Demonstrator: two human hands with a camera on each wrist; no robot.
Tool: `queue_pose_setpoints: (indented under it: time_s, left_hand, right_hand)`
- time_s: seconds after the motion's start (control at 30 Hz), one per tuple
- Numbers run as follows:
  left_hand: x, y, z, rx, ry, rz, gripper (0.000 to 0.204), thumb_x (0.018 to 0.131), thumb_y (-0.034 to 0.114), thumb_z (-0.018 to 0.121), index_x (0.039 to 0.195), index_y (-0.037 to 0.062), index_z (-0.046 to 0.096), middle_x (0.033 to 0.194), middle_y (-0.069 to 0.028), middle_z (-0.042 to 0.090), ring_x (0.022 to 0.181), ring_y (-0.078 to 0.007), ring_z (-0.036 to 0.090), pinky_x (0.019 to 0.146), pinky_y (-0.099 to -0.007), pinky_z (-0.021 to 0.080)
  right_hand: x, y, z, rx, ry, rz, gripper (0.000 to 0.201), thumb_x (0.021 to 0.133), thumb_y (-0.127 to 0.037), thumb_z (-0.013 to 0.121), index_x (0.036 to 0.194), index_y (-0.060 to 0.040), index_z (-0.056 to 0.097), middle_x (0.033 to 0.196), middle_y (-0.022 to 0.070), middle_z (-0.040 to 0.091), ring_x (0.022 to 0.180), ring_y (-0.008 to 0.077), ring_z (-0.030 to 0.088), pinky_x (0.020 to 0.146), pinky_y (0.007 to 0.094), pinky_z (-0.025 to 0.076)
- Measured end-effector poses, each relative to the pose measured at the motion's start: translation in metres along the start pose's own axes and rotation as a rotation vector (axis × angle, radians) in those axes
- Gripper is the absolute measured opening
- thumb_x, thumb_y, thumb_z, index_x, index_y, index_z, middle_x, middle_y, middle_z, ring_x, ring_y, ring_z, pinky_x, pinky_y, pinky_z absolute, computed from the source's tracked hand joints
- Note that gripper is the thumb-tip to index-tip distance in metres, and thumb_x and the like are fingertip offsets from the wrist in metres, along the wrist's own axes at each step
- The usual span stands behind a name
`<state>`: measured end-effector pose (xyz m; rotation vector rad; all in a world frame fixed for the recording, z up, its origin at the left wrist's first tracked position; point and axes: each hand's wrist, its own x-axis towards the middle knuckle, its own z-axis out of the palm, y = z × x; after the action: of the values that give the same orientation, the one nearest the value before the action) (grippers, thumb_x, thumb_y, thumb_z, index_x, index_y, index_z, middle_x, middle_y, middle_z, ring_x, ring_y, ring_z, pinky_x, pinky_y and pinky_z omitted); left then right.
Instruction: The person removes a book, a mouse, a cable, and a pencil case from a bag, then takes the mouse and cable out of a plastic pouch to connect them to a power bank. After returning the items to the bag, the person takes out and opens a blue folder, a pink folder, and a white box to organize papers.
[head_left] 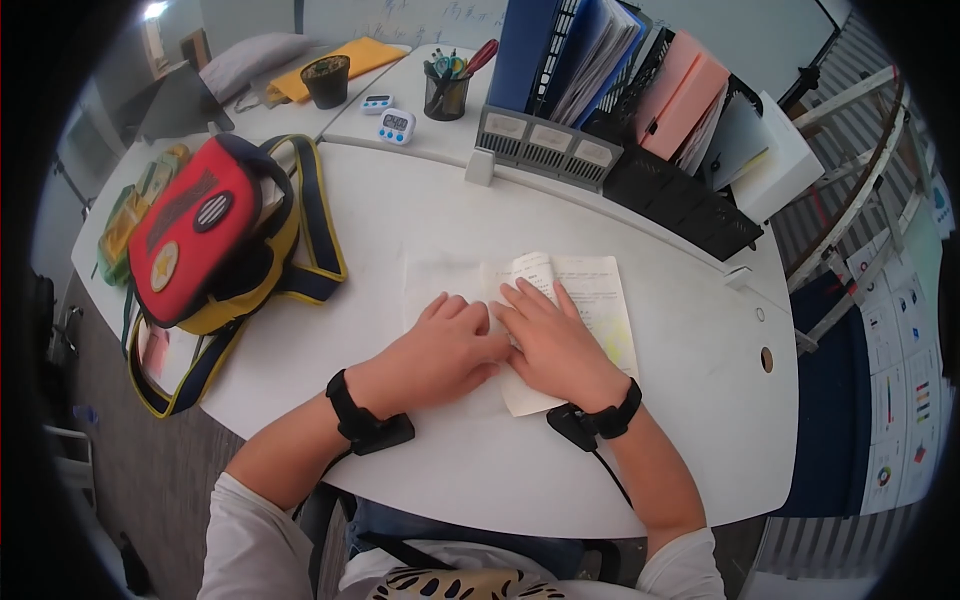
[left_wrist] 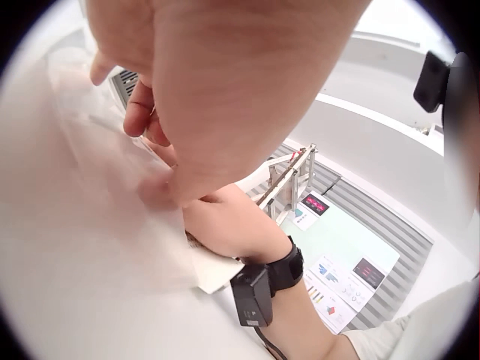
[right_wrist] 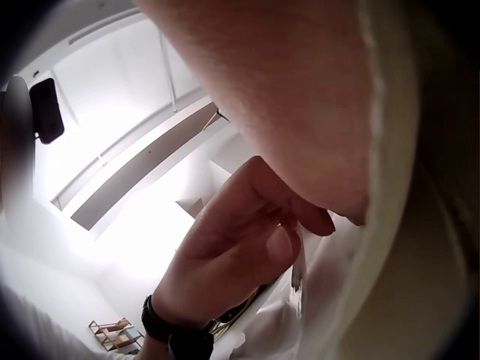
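Observation:
A booklet [head_left: 597, 285] with printed pages lies open on the white table, one page bent up near its top. My right hand [head_left: 555, 350] rests on this page with its fingers extended. A translucent sheet [head_left: 435, 275] spreads left from the booklet, and in the left wrist view the same sheet [left_wrist: 97, 142] runs under my left hand. My left hand [head_left: 445, 350] has bent fingers at the booklet's left side, its fingertips next to the right hand. In the right wrist view the left thumb [right_wrist: 279, 244] and fingers close together at the sheet; part of the grip is hidden.
A red backpack [head_left: 205, 225] with yellow trim lies on the table's left. Along the back stand a pen holder [head_left: 446, 95], a white timer [head_left: 396, 126], a plant pot [head_left: 327, 82] and a black file rack [head_left: 680, 200] with folders. A round hole [head_left: 767, 360] is near the right edge.

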<state>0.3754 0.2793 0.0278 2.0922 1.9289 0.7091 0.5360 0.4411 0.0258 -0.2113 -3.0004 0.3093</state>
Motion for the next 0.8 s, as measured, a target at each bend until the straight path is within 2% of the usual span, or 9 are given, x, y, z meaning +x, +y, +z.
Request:
queue_pose_setpoints:
  time_s: [0.07, 0.17, 0.4, 0.5, 0.57, 0.7, 0.8]
  left_hand:
    - [-0.003, 0.007, 0.005, 0.023, 0.002, 0.082, 0.019, 0.090, 0.012, 0.077, 0.107, 0.0162, 0.069, 0.103, -0.0054, 0.058, 0.106, -0.0289, 0.057, 0.102, -0.0429, 0.044]
    - [-0.005, 0.008, 0.011, -0.016, 0.014, 0.134, 0.015, 0.091, 0.013, 0.076, 0.104, 0.0166, 0.069, 0.103, -0.0044, 0.059, 0.105, -0.0274, 0.057, 0.102, -0.0470, 0.043]
    - [-0.004, 0.007, 0.008, -0.054, -0.065, 0.102, 0.013, 0.091, 0.013, 0.075, 0.102, 0.0165, 0.069, 0.105, -0.0028, 0.060, 0.104, -0.0261, 0.057, 0.100, -0.0455, 0.042]
    - [-0.003, 0.006, 0.005, -0.063, -0.073, 0.102, 0.012, 0.092, 0.014, 0.075, 0.102, 0.0165, 0.069, 0.104, -0.0026, 0.060, 0.104, -0.0260, 0.057, 0.097, -0.0437, 0.041]
    - [-0.002, 0.008, 0.003, -0.076, -0.091, 0.109, 0.011, 0.092, 0.015, 0.075, 0.102, 0.0163, 0.069, 0.102, -0.0027, 0.061, 0.104, -0.0258, 0.057, 0.093, -0.0433, 0.041]
    - [-0.003, 0.009, 0.001, -0.076, -0.081, 0.123, 0.011, 0.093, 0.016, 0.075, 0.102, 0.0160, 0.069, 0.101, -0.0027, 0.061, 0.103, -0.0262, 0.057, 0.091, -0.0429, 0.041]
    - [-0.001, 0.007, 0.001, -0.085, -0.033, 0.176, 0.011, 0.093, 0.016, 0.075, 0.102, 0.0159, 0.069, 0.102, -0.0029, 0.061, 0.102, -0.0269, 0.057, 0.089, -0.0421, 0.041]
  right_hand:
    - [-0.003, 0.001, 0.003, -0.061, 0.004, -0.009, 0.050, 0.102, -0.025, 0.063, 0.149, -0.0068, 0.057, 0.158, 0.0193, 0.050, 0.154, 0.0350, 0.040, 0.128, 0.0578, 0.024]
    - [-0.003, -0.001, 0.011, -0.045, 0.043, 0.017, 0.055, 0.101, -0.023, 0.063, 0.153, -0.0060, 0.054, 0.159, 0.0224, 0.047, 0.155, 0.0361, 0.037, 0.129, 0.0574, 0.023]
    - [-0.001, -0.008, 0.016, -0.018, 0.043, 0.042, 0.055, 0.100, -0.019, 0.062, 0.152, -0.0022, 0.053, 0.157, 0.0241, 0.049, 0.154, 0.0358, 0.039, 0.129, 0.0550, 0.022]
    - [-0.002, -0.005, 0.014, 0.019, 0.065, 0.016, 0.055, 0.099, -0.017, 0.063, 0.150, 0.0005, 0.053, 0.155, 0.0243, 0.051, 0.153, 0.0347, 0.042, 0.129, 0.0526, 0.024]
    - [-0.005, -0.002, 0.009, 0.017, -0.002, -0.046, 0.055, 0.097, -0.015, 0.064, 0.148, 0.0025, 0.054, 0.154, 0.0249, 0.053, 0.151, 0.0346, 0.044, 0.129, 0.0514, 0.026]
    - [-0.008, -0.004, 0.003, 0.080, -0.006, -0.087, 0.052, 0.095, -0.013, 0.065, 0.145, 0.0008, 0.058, 0.154, 0.0231, 0.053, 0.152, 0.0346, 0.043, 0.129, 0.0515, 0.027]
    - [-0.006, -0.008, -0.004, 0.145, -0.027, -0.027, 0.047, 0.096, -0.014, 0.065, 0.141, -0.0015, 0.061, 0.153, 0.0209, 0.055, 0.152, 0.0329, 0.042, 0.129, 0.0524, 0.026]
